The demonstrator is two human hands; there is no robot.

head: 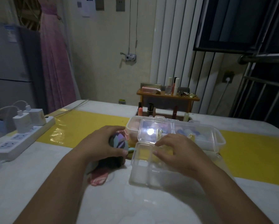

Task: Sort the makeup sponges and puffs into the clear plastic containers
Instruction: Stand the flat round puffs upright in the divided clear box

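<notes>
My left hand (pixel 101 143) grips a bundle of patterned puffs (pixel 118 140), blue, purple and pink, just left of the clear compartment box (pixel 145 173). That box lies open in front of me with its lid (pixel 153 131) raised and glaring. My right hand (pixel 177 152) rests over the box's upper compartments, fingers bent, holding nothing I can see. A pink marbled puff (pixel 99 177) and a dark puff (pixel 110 164) lie on the table under my left hand. Behind, a larger clear container (pixel 206 143) holds pink and blue sponges.
A white power strip (pixel 17 141) with chargers plugged in lies at the left. A small wooden shelf (pixel 167 96) with cosmetics and several lipsticks stands behind the containers. The table has a white cover with a yellow band (pixel 90 125) across it.
</notes>
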